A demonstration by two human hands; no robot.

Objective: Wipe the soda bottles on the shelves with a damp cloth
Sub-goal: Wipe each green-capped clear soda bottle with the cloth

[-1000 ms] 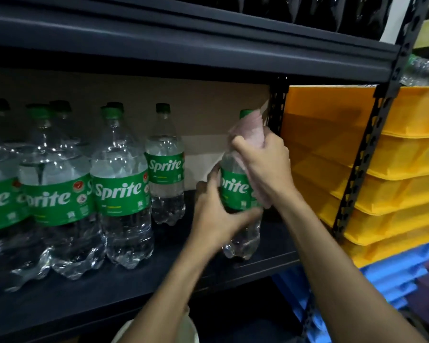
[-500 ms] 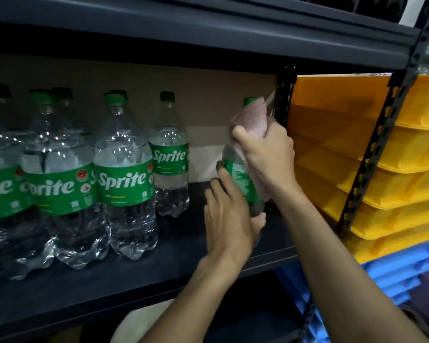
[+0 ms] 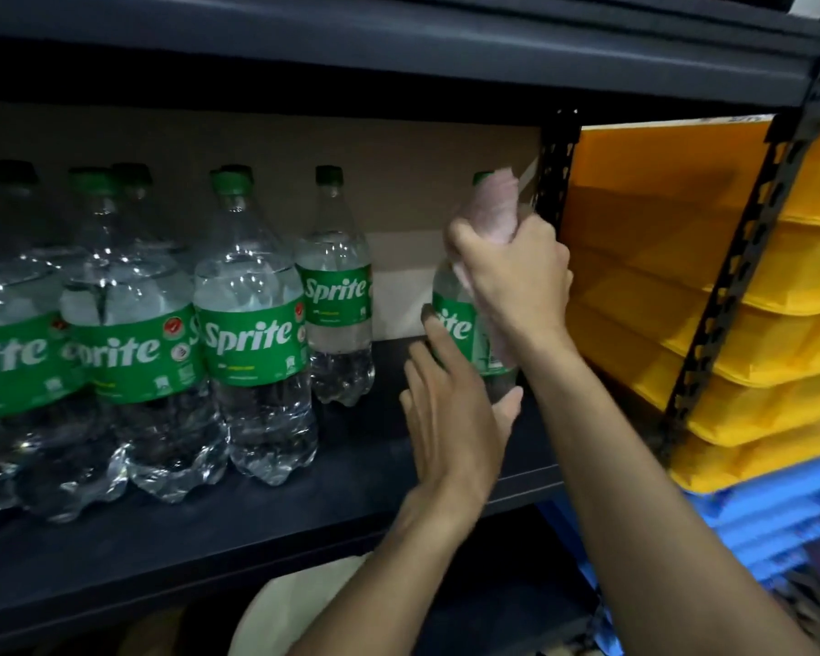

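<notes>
1. The right hand (image 3: 517, 281) clenches a pink cloth (image 3: 493, 210) around the neck and shoulder of a small bottle (image 3: 460, 333).
2. The left hand (image 3: 450, 419) cups its lower body, fingers nearly straight against the green label, which shows "ite".
3. It is at the right end of the shelf (image 3: 256, 527), its base hidden.
4. To its left stand 1 more small "Sprite" bottle (image 3: 337, 300), then the larger bottles (image 3: 252, 343).
5. Yellow bins (image 3: 682, 277) are stacked beyond the right edge.

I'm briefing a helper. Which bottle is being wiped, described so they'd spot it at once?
On the dark metal shelf, follow the row of clear, green-labelled Sprite bottles right toward the stacked yellow plastic bins. The small bottle nearest the black perforated upright is it. It alone has a pale pink cloth round its neck, gripped by the right hand.
</notes>
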